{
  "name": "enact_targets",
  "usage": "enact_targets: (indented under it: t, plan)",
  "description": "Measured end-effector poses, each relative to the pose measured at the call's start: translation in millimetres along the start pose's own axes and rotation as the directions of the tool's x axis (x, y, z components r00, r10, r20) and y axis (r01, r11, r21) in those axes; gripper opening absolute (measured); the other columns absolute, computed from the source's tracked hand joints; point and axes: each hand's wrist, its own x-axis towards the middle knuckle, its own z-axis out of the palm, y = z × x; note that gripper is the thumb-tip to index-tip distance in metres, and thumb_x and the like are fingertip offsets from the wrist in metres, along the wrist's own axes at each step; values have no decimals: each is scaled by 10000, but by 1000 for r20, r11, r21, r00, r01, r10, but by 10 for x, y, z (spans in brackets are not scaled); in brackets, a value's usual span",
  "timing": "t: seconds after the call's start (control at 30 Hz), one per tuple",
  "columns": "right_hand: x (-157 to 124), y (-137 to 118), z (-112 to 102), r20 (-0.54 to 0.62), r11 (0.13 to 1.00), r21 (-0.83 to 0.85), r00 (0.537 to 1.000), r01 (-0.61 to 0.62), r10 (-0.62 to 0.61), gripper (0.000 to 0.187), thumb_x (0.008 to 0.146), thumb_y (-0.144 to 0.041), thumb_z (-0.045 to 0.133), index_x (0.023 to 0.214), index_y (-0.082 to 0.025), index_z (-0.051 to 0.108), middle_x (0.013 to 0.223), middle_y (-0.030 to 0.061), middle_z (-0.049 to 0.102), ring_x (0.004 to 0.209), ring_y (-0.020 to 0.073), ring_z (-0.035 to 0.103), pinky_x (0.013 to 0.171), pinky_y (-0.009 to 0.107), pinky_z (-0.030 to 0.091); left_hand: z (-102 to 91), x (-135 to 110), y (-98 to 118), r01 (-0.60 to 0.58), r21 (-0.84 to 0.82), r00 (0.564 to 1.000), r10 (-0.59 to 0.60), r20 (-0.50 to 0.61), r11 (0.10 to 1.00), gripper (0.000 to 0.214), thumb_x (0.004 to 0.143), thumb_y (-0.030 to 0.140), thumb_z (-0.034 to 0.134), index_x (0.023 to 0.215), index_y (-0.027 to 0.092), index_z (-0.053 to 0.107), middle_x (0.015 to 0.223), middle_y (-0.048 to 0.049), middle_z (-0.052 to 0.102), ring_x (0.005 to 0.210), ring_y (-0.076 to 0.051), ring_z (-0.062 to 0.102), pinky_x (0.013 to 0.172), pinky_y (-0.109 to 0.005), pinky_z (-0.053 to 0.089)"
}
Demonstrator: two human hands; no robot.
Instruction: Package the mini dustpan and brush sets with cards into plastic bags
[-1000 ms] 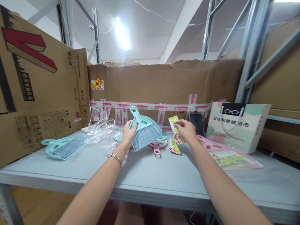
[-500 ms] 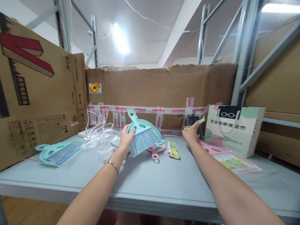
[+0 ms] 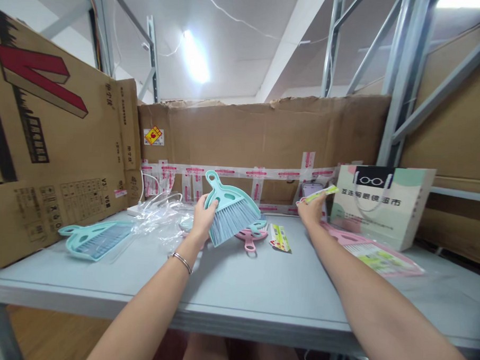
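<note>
My left hand (image 3: 205, 216) grips a mint-green dustpan with a blue-bristled brush (image 3: 231, 214) nested in it, held up above the table, handle upward. At the back of the table, my right hand (image 3: 311, 208) is closed on a yellow-green printed card (image 3: 322, 193). Right behind it a phone (image 3: 312, 188) leans upright, partly hidden by the hand and card. Below the raised set lie a pink and mint small dustpan set (image 3: 250, 239) and another printed card (image 3: 279, 238).
To the left lie a mint dustpan and brush (image 3: 98, 240) and crumpled clear plastic (image 3: 159, 219). A bagged pink dustpan set (image 3: 374, 249) rests by a paper bag (image 3: 382, 202) on the right. Cardboard boxes (image 3: 226, 131) wall in the grey table (image 3: 259, 292).
The phone's screen has gone from dark to lit. My right hand's index finger, stretched toward the phone before, has drawn back, and the card shows more fully. The view has shifted slightly.
</note>
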Motion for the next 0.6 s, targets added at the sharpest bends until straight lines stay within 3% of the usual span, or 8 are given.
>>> enact_targets:
  t: [0.1, 0.2, 0.27, 0.33, 0.4, 0.47, 0.6]
  plan:
    - [-184, -388, -142, -53, 990, 105, 994, 97, -92, 797, 726, -172, 349, 1415, -23, -23, 1478, 168, 190, 1334, 231, 274, 1043, 317, 282, 1, 6, -2, -2, 18, 1000, 3, -13, 1000, 170, 707, 189, 624, 875, 180, 600, 909, -65, 647, 864, -185, 585, 828, -313, 436]
    - [-593, -914, -303, 91, 953, 250, 975, 172, -200, 839, 729, -147, 358, 1431, -84, -96, 1447, 146, 280, 1281, 247, 358, 1016, 361, 334, 1, -5, -13, 17, 34, 1000, -16, -19, 999, 181, 711, 189, 617, 891, 178, 597, 924, -71, 648, 869, -185, 586, 832, -320, 442]
    - [-978, -1178, -360, 180, 799, 526, 880, 291, -439, 842, 742, -157, 352, 1439, -185, -119, 1458, 93, 284, 1215, 238, 439, 973, 385, 394, 8, -23, -28, 80, -16, 997, -80, 0, 997, 223, 704, 219, 631, 921, 180, 594, 915, -71, 654, 843, -183, 598, 809, -328, 459]
    - [-1370, -1292, -344, 217, 604, 734, 736, 311, -642, 853, 740, -160, 345, 1432, -259, -142, 1486, 28, 229, 1236, 209, 424, 986, 394, 398, 25, -45, -43, 193, -118, 980, -186, 71, 974, 272, 693, 264, 645, 945, 176, 591, 863, -69, 666, 780, -186, 617, 751, -338, 485]
    - [-1681, -1266, -263, 265, 533, 807, 651, 255, -712, 885, 717, -147, 355, 1428, -256, -161, 1502, 14, 186, 1309, 188, 335, 1036, 400, 351, 51, -66, -53, 295, -224, 952, -264, 157, 929, 299, 690, 308, 645, 951, 170, 593, 798, -61, 673, 720, -190, 630, 695, -342, 502]
    - [-1864, -1167, -154, 349, 599, 767, 634, 229, -690, 916, 692, -138, 375, 1430, -224, -161, 1516, 23, 136, 1376, 187, 190, 1093, 432, 249, 77, -82, -53, 348, -282, 933, -301, 195, 894, 299, 700, 363, 634, 922, 165, 604, 748, -54, 676, 696, -193, 639, 671, -338, 511]
    - [-1929, -998, 0, 418, 755, 537, 659, 376, -625, 941, 651, -141, 440, 1451, -176, -54, 1529, 50, 43, 1396, 239, -64, 1117, 511, -7, 100, -101, -12, 335, -285, 939, -295, 174, 898, 390, 720, 522, 591, 832, 150, 617, 678, -60, 672, 690, -207, 649, 657, -342, 524]
